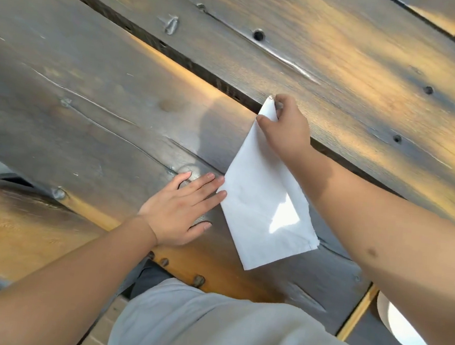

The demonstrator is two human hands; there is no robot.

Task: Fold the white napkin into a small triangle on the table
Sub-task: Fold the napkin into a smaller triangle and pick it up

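We look down on a broad table of dark, weathered wooden planks (94,96), its boards running diagonally across the view with bolt heads, round holes and long scratches in the grain, and warm orange light lying in streaks over it. At the near edge sits the person's pale grey shirt (204,327), and both bare forearms reach out from there over the planks. At the near right, beyond the table's edge, we see a white round object (401,328) only in part, and cannot tell what it is.

The white paper napkin (259,203) lies right of centre on the table, folded into a long tapering shape, narrow at its far tip and wide at its near end. Its near part rests flat on the wood, while its far tip is raised a little off the surface, near the dark gap between two planks.

The left hand (180,209) lies flat and palm down on the table, fingers stretched out and together, the fingertips touching the napkin's left edge; it grips nothing. The right hand (284,125) pinches the napkin's narrow far tip, thumb on the near side and fingers curled over the far side, closed on the paper
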